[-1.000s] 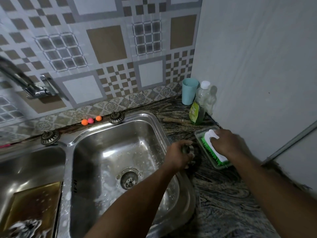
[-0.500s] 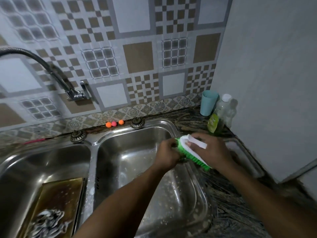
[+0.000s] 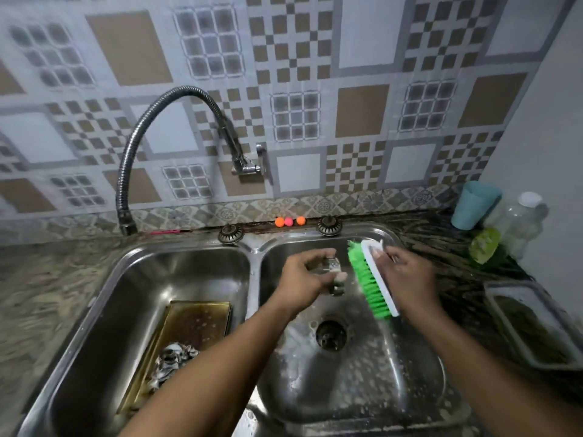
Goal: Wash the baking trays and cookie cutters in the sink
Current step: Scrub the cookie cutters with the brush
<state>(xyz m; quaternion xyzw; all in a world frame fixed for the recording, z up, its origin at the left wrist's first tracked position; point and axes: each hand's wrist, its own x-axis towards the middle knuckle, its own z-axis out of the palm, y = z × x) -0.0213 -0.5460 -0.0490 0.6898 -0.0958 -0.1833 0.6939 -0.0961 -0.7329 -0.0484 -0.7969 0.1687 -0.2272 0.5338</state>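
Over the right-hand basin of the steel double sink [image 3: 254,260], at frame centre, the left hand [image 3: 299,279] pinches a small metal cookie cutter [image 3: 335,268] in curled fingertips. The right hand [image 3: 410,280] is wrapped round the white back of a green-bristled scrubbing brush [image 3: 367,280], whose bristles face the cutter from just beside it. Lower left, a golden baking tray [image 3: 198,323] lies in the other basin with a sudsy scourer [image 3: 173,362] on it.

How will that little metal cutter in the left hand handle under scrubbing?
Probably slippery: suds fleck the basin under the cookie cutter. Likely light and stiff, a small thin metal piece that the left hand pinches. A hard stroke of the brush might twist it loose toward the drain.
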